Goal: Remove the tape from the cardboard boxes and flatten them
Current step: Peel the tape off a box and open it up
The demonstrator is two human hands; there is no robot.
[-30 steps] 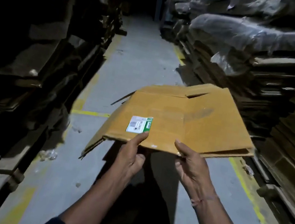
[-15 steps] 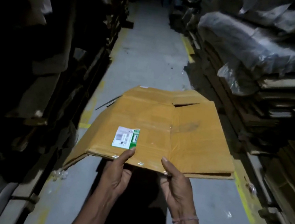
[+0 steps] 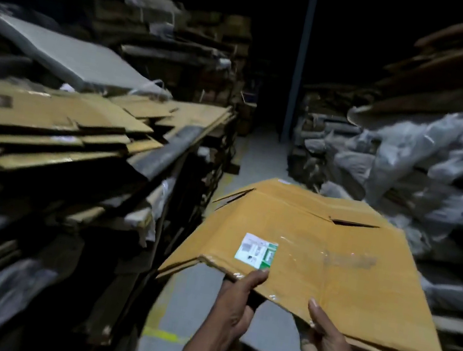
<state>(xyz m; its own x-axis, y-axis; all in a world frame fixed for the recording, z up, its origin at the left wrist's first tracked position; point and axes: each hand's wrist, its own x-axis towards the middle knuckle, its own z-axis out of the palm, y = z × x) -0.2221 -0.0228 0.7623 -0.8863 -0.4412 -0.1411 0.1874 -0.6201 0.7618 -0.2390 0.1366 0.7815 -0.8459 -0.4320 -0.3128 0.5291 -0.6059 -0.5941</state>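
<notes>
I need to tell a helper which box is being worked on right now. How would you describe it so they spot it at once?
Look down the aisle between the cardboard stacks and the plastic-wrapped bundles. The flattened box is held up over the floor, left hand and right hand gripping its near edge. Unlike the stacked ones, it carries a white-and-green label.

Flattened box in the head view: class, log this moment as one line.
left hand: grips flattened box near edge | right hand: grips same edge | label: on top | stack: left

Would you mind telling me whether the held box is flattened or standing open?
Flattened: the cardboard box lies as thin layers, edges stacked at its right corner.
</notes>
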